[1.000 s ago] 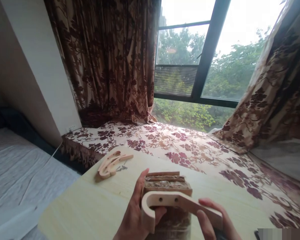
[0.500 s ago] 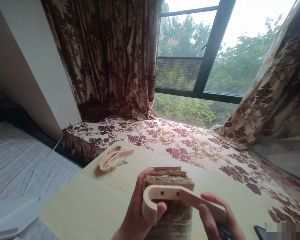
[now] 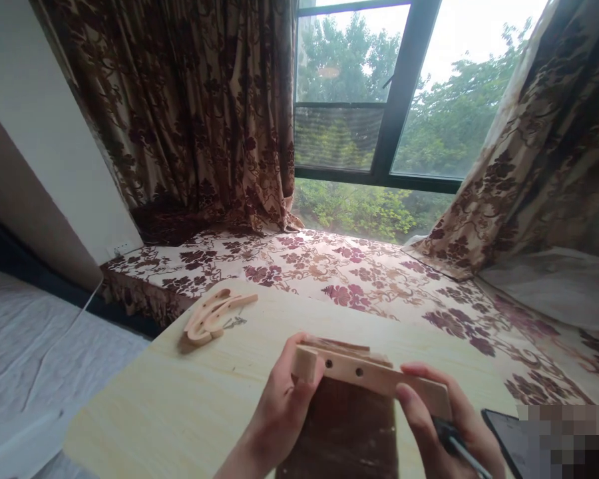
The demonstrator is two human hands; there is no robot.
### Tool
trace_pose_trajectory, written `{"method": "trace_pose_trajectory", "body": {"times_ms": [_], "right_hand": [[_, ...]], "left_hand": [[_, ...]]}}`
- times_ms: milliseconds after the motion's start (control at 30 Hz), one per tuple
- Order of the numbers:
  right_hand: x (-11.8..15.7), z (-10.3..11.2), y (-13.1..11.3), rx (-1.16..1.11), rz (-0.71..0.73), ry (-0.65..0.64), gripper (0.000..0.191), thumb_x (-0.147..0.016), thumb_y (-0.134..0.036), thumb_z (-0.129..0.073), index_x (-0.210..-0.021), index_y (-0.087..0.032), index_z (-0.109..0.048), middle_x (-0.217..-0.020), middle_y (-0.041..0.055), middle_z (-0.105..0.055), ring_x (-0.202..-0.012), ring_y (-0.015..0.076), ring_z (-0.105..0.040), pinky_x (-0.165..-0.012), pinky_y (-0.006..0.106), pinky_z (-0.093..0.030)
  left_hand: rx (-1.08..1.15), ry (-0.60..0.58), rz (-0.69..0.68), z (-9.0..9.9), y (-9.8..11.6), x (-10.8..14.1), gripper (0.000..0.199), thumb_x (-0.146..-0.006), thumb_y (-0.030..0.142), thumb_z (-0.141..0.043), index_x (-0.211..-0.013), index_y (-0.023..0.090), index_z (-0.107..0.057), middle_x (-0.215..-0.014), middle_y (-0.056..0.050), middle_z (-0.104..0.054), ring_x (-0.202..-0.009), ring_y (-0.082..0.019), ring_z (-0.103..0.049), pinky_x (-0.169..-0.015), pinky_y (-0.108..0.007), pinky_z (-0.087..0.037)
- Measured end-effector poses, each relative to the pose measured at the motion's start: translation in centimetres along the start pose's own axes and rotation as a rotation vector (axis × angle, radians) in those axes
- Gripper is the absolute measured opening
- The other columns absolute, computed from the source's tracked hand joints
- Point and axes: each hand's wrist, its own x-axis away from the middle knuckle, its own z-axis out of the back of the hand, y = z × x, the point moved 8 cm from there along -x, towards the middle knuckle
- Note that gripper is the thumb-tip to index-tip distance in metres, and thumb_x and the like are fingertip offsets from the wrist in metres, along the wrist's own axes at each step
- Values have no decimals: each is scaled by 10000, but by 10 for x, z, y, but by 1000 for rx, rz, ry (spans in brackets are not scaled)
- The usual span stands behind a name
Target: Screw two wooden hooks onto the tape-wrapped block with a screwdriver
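At near centre, over the table [image 3: 180, 399]: block [image 3: 349, 426], with a hook [image 3: 379, 380] across it, between left hand [image 3: 282, 406] and right hand [image 3: 446, 422]. On the table, far left: loose hooks [image 3: 210, 322], screws [image 3: 235, 322] just right of them. At the right edge: device [image 3: 502, 432]. Behind the table: ledge [image 3: 299, 266], then window [image 3: 399, 113], between left curtain [image 3: 194, 120] and right curtain [image 3: 524, 159]. Left of the table: bed [image 3: 40, 352].

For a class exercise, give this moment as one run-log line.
Left hand: wooden hook, curved end | right hand: straight end, black-handled tool | cardboard block: behind hook | table: more hooks, small fasteners
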Motion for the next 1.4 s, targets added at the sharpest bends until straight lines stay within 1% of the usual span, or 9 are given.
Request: {"method": "trace_pose_trajectory", "body": {"times_ms": [133, 200, 300, 433, 500, 633, 800, 1033, 1400], "right_hand": [[-14, -4, 23, 79, 45, -235, 317, -802, -474, -561, -976, -209, -574, -579, -37, -593, -457, 136, -533, -467, 220, -445], [-17, -8, 36, 129, 74, -405, 405, -811, -467, -547, -1097, -180, -550, -632, -19, -615, -543, 156, -581, -519, 236, -467], [-22, 0, 48, 267, 52, -519, 518, -872, -460, -470, -1305, -178, -433, -763, 17, -642, -650, 178, -609, -590, 274, -480], [-34, 1, 21, 429, 240, -637, 377, -946, -360, -347, -1249, -236, -534, -1096, 95, -633, -977, 210, -597, -843, 340, -444], [-36, -14, 0, 464, 386, -762, 341, -933, -247, -356, -1189, -212, -579, -1017, 95, -639, -872, 188, -601, -779, 312, -449], [-42, -47, -39, 589, 618, -812, 199, -885, -182, -458, -980, -180, -633, -826, 41, -649, -692, 145, -554, -650, 259, -402], [-35, -86, -69, 678, 770, -884, 187, -894, -192, -455, -793, -161, -609, -714, 29, -625, -631, 114, -485, -596, 235, -330], [-33, -108, -67, 751, 818, -903, 188, -863, -184, -444, -736, -158, -580, -678, 39, -612, -579, 109, -401, -548, 267, -244], [-26, -124, -75, 783, 922, -1095, 164, -849, -145, -467, -742, -166, -589, -735, 49, -635, -621, 117, -456, -569, 259, -278]], "left_hand": [[-73, -87, 94, -16, -18, -7, 460, -871, 541, -380, -1026, 168, -599, -949, -46, -663, -929, -202, -618, -815, -308, -490], [-132, -60, 118, -14, -35, -9, 456, -851, 544, -407, -985, 165, -622, -966, -64, -660, -970, -218, -611, -843, -328, -482], [-232, -6, 134, -2, -59, -7, 430, -796, 536, -488, -959, 167, -638, -977, -85, -656, -1014, -241, -599, -889, -364, -464], [-358, 87, 95, 21, -66, 12, 501, -750, 507, -529, -1112, 164, -585, -1130, -116, -605, -1126, -268, -536, -997, -462, -387], [-416, 147, 56, 30, -59, 25, 515, -746, 501, -530, -1138, 169, -566, -1188, -126, -566, -1173, -282, -490, -1040, -510, -330], [-593, 146, -148, 20, -34, 44, 344, -800, 438, -511, -1063, 243, -616, -1160, -86, -575, -1111, -254, -531, -950, -479, -449], [-806, 93, -320, -7, -27, 48, 410, -840, 371, -491, -1229, 251, -533, -1229, -101, -540, -1133, -244, -532, -897, -438, -509], [-1001, 59, -560, -24, -34, 58, 470, -813, 397, -555, -1241, 212, -498, -1300, -121, -501, -1204, -274, -479, -889, -406, -517], [-1146, 141, -592, -36, -33, 55, 580, -808, 373, -514, -1331, 150, -396, -1347, -145, -480, -1189, -270, -495, -846, -399, -487]]}}
